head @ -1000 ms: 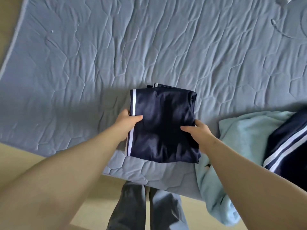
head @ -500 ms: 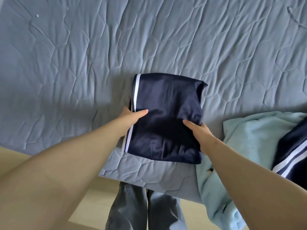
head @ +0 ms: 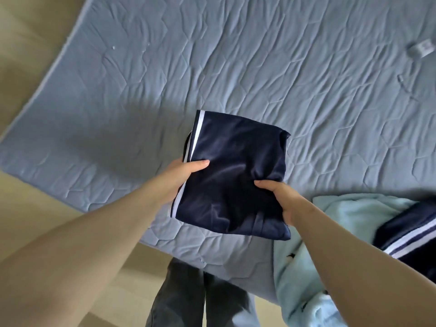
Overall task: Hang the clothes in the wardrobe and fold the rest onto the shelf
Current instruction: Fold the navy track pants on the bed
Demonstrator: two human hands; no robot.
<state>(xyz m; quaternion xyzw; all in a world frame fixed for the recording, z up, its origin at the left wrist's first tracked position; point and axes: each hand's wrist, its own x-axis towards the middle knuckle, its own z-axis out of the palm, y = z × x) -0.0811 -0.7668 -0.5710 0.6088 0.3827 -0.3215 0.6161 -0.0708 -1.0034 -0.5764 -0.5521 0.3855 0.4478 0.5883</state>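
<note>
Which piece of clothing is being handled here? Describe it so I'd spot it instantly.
On the blue quilted bed cover, near its front edge, is a folded navy garment gripped by both hands. Unlike the striped navy piece on the light blue towel, it is a neat rectangle.

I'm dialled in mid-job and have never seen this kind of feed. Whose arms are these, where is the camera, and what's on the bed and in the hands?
There is no machine here: a person works with two bare hands. The single picture comes from a wide-angle camera on their head, looking down, so the arms reach in from the bottom and their trouser legs show below.

The surface is a bed with a blue quilted cover. The left hand and right hand grip opposite edges of a folded navy garment with a white side stripe. To the right lie a pale blue fleece and, on it, another navy striped garment, not yet folded. A small white charger and cable lie at the far right.
</note>
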